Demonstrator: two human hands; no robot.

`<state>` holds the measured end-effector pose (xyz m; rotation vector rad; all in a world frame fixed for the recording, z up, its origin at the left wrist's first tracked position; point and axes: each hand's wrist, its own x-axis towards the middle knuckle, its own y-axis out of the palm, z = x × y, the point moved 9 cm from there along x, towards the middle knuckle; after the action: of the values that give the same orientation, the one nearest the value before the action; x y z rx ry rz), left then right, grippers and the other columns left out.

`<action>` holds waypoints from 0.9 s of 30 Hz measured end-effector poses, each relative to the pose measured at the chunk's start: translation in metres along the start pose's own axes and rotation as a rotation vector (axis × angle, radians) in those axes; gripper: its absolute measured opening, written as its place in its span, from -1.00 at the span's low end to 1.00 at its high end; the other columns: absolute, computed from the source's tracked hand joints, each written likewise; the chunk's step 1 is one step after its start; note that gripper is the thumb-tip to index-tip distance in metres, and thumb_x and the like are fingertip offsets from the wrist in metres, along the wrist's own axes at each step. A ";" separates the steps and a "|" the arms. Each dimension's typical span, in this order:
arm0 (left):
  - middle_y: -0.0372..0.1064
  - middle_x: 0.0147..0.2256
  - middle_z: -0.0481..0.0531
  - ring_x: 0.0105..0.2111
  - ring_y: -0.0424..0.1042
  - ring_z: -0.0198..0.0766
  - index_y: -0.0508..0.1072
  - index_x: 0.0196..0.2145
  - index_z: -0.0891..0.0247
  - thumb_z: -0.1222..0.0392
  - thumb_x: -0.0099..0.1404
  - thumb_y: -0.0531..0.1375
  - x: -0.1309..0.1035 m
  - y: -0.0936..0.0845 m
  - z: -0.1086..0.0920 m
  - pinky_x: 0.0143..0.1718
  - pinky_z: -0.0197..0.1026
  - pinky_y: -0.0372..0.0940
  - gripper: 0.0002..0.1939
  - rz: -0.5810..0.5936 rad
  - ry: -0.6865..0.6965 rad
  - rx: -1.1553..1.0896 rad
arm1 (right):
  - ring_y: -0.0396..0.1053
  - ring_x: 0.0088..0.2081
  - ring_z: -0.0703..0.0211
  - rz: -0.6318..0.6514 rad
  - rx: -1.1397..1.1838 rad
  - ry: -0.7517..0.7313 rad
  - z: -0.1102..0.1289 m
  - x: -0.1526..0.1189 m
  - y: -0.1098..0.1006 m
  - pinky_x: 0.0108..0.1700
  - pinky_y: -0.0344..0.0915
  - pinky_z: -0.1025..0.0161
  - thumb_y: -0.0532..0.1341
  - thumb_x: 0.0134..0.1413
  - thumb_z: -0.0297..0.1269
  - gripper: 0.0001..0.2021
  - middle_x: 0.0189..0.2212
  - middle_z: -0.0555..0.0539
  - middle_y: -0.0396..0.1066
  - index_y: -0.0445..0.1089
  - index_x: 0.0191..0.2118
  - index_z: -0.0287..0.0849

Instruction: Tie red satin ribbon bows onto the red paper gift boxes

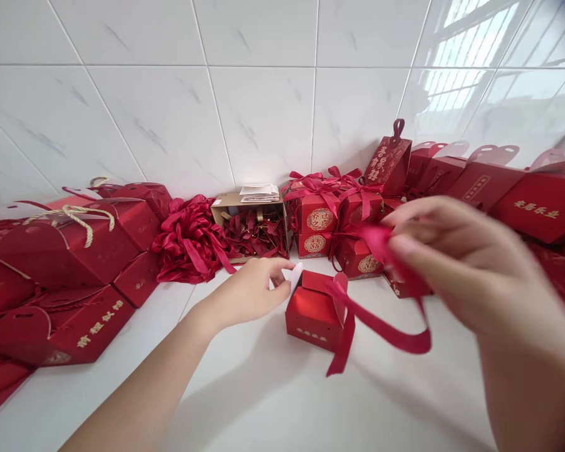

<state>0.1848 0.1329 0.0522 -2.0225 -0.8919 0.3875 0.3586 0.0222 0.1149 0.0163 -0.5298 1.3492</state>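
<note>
A small red gift box with gold characters stands upright on the white surface in front of me. My left hand is at its left side, thumb and fingers pinched on the pale flap there. A dark red ribbon runs through the flap on the box's right side, one short tail hanging down its front. The other end rises in a loop to my right hand, which pinches it between thumb and fingers above and right of the box. My right hand is slightly blurred.
Red gift boxes are stacked at left, others at right. Against the tiled wall are a ribbon heap, a cardboard carton of ribbon pieces with folded papers on top, and ribbon-tied boxes.
</note>
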 end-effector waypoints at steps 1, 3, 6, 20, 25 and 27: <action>0.50 -0.36 -0.05 -0.53 0.38 -0.29 0.43 0.00 0.09 0.06 0.27 0.05 -0.001 0.002 -0.003 -0.57 -0.30 0.17 -0.63 0.017 0.007 -0.011 | 0.25 -0.48 0.27 0.085 0.038 -0.015 -0.003 0.003 0.018 -0.53 0.16 0.36 0.22 0.14 -0.14 -0.85 -0.45 0.01 0.34 0.30 -0.23 -0.05; 0.50 -0.37 -0.06 -0.56 0.36 -0.31 0.44 -0.02 0.11 0.06 0.26 0.06 -0.004 0.005 -0.007 -0.58 -0.30 0.15 -0.64 0.028 0.011 -0.027 | 0.15 -0.54 0.34 0.288 0.056 0.022 -0.019 0.008 0.056 -0.53 0.09 0.37 0.18 0.18 -0.21 -0.88 -0.52 0.06 0.25 0.25 -0.30 -0.12; 0.50 -0.37 -0.08 -0.52 0.37 -0.31 0.43 -0.01 0.13 0.09 0.26 0.05 -0.007 0.006 -0.011 -0.55 -0.30 0.16 -0.63 0.035 0.004 -0.025 | 0.09 -0.54 0.36 0.374 -0.025 0.078 -0.044 0.015 0.080 -0.52 0.05 0.38 0.14 0.18 -0.30 -0.91 -0.56 0.11 0.17 0.21 -0.34 -0.14; 0.40 -0.51 -0.12 -0.57 0.24 -0.31 0.41 0.03 0.05 0.14 0.25 0.01 -0.020 0.009 -0.021 -0.60 -0.32 0.08 -0.59 0.088 0.009 0.056 | 0.08 -0.56 0.35 0.435 -0.140 0.165 -0.063 0.012 0.087 -0.56 0.00 0.38 0.14 0.10 -0.33 -0.93 -0.59 0.12 0.16 0.22 -0.37 -0.15; 0.41 -0.51 -0.08 -0.58 0.27 -0.30 0.45 -0.02 0.09 0.17 0.21 0.03 -0.025 0.010 -0.021 -0.60 -0.32 0.11 -0.61 0.081 0.015 0.018 | 0.08 -0.55 0.34 0.494 -0.145 0.154 -0.063 0.009 0.091 -0.54 0.02 0.38 0.14 0.11 -0.31 -0.94 -0.58 0.12 0.16 0.23 -0.35 -0.14; 0.41 -0.50 -0.05 -0.56 0.32 -0.28 0.49 -0.12 0.12 0.18 0.18 0.05 -0.026 0.008 -0.023 -0.60 -0.31 0.12 -0.66 0.057 0.029 -0.009 | 0.07 -0.55 0.34 0.504 -0.148 0.164 -0.063 0.007 0.091 -0.55 0.01 0.38 0.14 0.12 -0.30 -0.92 -0.58 0.11 0.16 0.22 -0.36 -0.15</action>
<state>0.1828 0.0975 0.0571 -2.0606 -0.8211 0.3848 0.2974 0.0702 0.0357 -0.3681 -0.5116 1.7779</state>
